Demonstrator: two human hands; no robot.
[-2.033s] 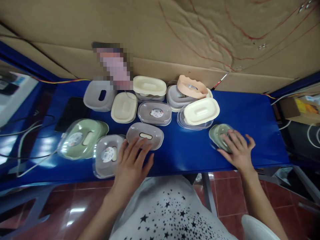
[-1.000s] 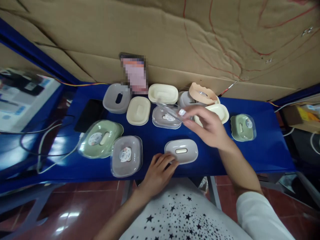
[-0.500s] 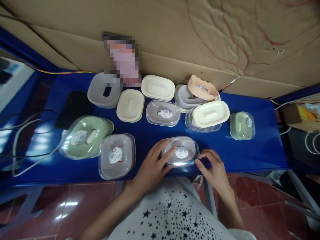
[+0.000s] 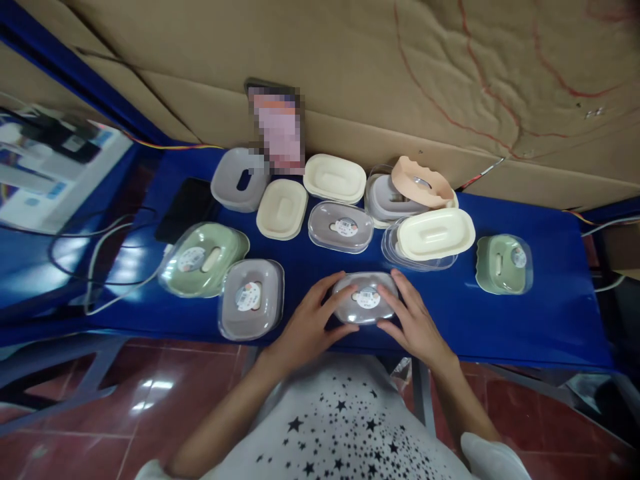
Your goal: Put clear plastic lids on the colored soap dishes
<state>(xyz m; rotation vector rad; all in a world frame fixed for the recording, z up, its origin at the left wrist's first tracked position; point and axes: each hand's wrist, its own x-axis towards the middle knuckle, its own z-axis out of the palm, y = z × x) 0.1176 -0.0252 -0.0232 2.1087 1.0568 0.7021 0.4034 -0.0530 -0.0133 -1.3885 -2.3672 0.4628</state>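
A blue table [image 4: 560, 320] runs along a wall covered in brown cardboard [image 4: 200, 40], above a red tiled floor [image 4: 100, 447], with a black flat device [image 4: 185, 208] and lidded green, grey and cream boxes spread over its top. At the near edge, in front of the person, a grey box with a clear lid [image 4: 367, 315] sits flat on the table, its label facing up. The left hand [image 4: 306, 323] and right hand [image 4: 419, 327] hold it by opposite ends, fingers spread partway over the lid and thumbs at the near rim.
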